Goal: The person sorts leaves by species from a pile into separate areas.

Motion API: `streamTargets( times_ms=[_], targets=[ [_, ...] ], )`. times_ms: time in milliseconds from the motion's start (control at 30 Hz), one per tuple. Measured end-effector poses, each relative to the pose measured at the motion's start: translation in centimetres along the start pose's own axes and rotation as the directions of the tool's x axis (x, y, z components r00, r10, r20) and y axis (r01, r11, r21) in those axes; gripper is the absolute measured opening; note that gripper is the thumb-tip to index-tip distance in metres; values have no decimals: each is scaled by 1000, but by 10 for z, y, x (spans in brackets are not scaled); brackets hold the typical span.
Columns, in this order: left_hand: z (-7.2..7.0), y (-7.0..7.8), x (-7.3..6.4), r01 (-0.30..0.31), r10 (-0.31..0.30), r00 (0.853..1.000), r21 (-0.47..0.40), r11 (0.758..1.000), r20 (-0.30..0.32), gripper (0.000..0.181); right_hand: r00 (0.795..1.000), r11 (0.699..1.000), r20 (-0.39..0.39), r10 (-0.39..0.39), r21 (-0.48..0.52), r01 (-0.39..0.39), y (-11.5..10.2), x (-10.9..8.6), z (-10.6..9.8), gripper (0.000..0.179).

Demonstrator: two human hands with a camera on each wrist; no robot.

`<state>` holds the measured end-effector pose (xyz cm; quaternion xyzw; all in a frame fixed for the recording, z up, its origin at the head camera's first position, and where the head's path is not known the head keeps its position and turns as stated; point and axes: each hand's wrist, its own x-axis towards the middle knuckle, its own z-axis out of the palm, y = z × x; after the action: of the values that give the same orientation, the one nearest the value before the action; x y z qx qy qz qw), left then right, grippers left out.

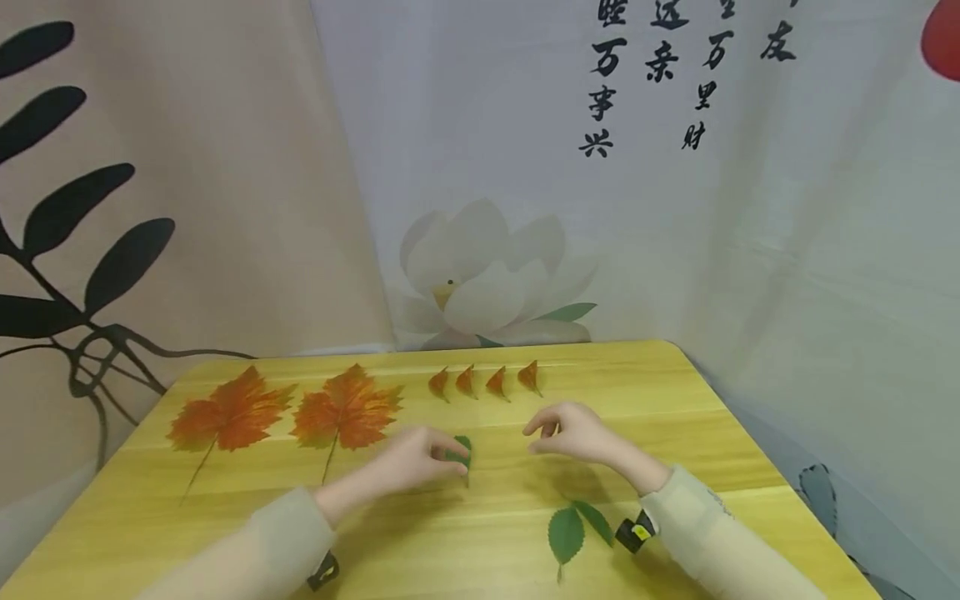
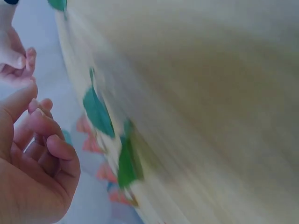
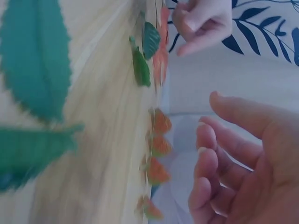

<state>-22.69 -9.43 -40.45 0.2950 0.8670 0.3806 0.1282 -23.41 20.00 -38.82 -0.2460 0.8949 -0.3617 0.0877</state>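
My left hand (image 1: 416, 458) hovers over the table with loosely curled fingers, and the left wrist view shows nothing held. A green leaf (image 1: 463, 446) on the table is partly hidden behind its fingertips in the head view. Two green leaves lie close together below that hand in the right wrist view, a darker leaf (image 3: 150, 39) and a narrow-looking leaf (image 3: 140, 65). My right hand (image 1: 573, 432), also without anything in it, is raised with bent fingers, thumb and fingertips apart. Nearer me, under the right forearm's side, lie an oval green leaf (image 1: 566, 535) and a slanted green leaf (image 1: 594, 522).
Two large orange maple-like leaves, one at far left (image 1: 231, 410) and one beside it (image 1: 348, 408), lie on the yellow wood-grain table (image 1: 465, 550). Several small orange leaf pieces (image 1: 497, 382) form a row near the back edge. A printed cloth (image 1: 495, 150) hangs behind.
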Motion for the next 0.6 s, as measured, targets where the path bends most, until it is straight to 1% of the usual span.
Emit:
streamTargets(
  times_ms=[100,200,267,367,467,533,600],
  targets=[
    [12,9,5,-16,16,999,-1,1000,38,32,999,999,39,-23,39,21,12,-13,-8,23],
    [24,18,10,-39,41,996,-22,999,78,31,992,996,104,-73,67,66,27,-25,-13,22],
    [33,24,14,-68,72,992,-37,997,107,30,981,991,158,-112,93,98,36,-33,-16,25],
    [47,31,19,-104,112,983,-60,993,147,28,962,984,232,-146,133,118,48,-45,-19,31],
    [62,38,24,-139,149,972,-68,988,183,27,948,979,272,-167,161,127,55,-55,-21,36],
    [71,44,28,-164,166,967,-26,986,192,27,939,974,283,-195,170,151,58,-60,-20,40],
    [80,52,31,-185,171,967,57,981,188,30,928,968,300,-222,184,172,59,-63,-18,43]
  ],
)
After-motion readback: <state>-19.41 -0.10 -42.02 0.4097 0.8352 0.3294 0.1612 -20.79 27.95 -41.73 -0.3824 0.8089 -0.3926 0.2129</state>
